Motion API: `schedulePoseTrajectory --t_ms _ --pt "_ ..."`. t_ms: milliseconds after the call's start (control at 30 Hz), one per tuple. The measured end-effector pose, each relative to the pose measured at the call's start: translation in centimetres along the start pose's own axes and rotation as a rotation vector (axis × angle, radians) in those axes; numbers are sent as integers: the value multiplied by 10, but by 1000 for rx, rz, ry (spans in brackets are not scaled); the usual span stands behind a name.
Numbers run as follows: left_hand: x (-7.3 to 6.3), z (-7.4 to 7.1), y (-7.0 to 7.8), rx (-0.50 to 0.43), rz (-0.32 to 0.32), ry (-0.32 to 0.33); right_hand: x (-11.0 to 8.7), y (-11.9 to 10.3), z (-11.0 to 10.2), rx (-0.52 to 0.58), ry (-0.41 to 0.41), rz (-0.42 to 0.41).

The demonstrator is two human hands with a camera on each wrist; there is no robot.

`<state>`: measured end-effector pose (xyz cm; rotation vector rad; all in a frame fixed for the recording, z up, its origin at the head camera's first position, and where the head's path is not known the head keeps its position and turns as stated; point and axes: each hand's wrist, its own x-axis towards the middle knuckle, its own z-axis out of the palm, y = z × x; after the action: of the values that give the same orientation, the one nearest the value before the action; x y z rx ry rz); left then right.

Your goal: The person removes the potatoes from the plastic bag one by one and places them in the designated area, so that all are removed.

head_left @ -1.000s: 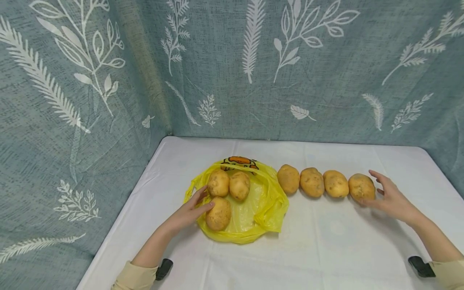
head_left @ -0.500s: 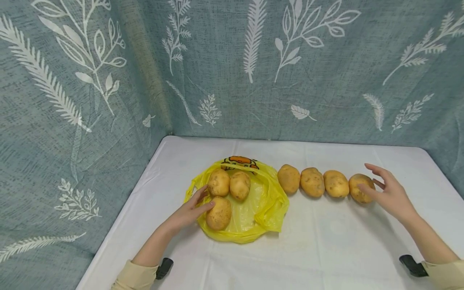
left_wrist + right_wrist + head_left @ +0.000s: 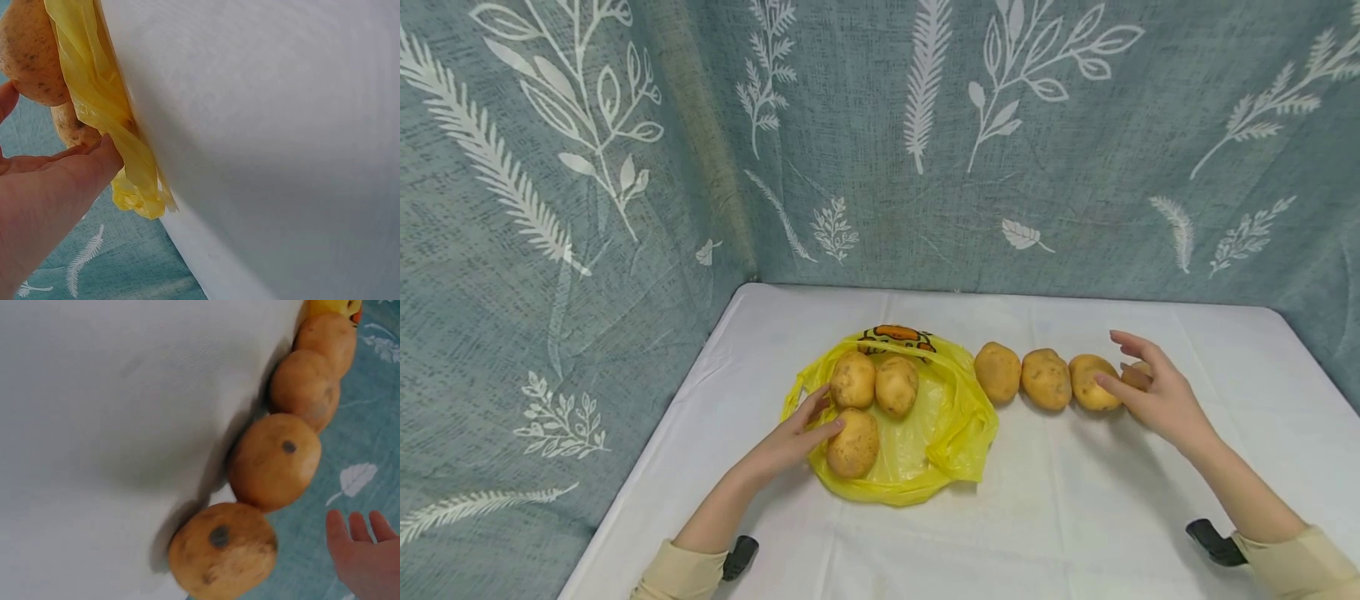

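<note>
A yellow plastic bag [image 3: 917, 467] lies spread on the table with three potatoes inside it. My left hand [image 3: 790, 446] rests at the bag's left edge, thumb against the lower potato [image 3: 852, 443] and fingers by the upper left potato [image 3: 853, 379]. In the left wrist view its straight fingers touch the bag [image 3: 100, 94]. My right hand [image 3: 1168, 407] hovers, fingers spread and holding nothing, over the right end of a row of potatoes. It partly covers the end potato [image 3: 1138, 375], and its thumb overlaps the neighbouring potato [image 3: 1086, 387]. The right wrist view shows the right hand [image 3: 369, 562] beside that row.
Left of those in the row sit two more potatoes, the middle one [image 3: 1046, 379] and the one against the bag [image 3: 997, 372]. A white cloth covers the table [image 3: 1000, 542]. A blue-green curtain [image 3: 880, 208] with white leaf prints hangs behind and at the left.
My right hand has lifted off the end potato and moved left, now over the two rightmost potatoes of the row. The left hand, bag and potatoes have stayed in place.
</note>
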<state>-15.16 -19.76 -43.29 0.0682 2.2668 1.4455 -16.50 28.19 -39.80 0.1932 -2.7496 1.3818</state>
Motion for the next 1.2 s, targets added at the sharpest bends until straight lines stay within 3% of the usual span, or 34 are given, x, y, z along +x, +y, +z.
schedulePoseTrajectory --t_ms 467,1200 --pt "0 -1 -1 -1 -22 16 13 -28 35 151 -74 -67" --pt "0 -1 2 -8 -22 16 30 -47 93 316 -225 -115"
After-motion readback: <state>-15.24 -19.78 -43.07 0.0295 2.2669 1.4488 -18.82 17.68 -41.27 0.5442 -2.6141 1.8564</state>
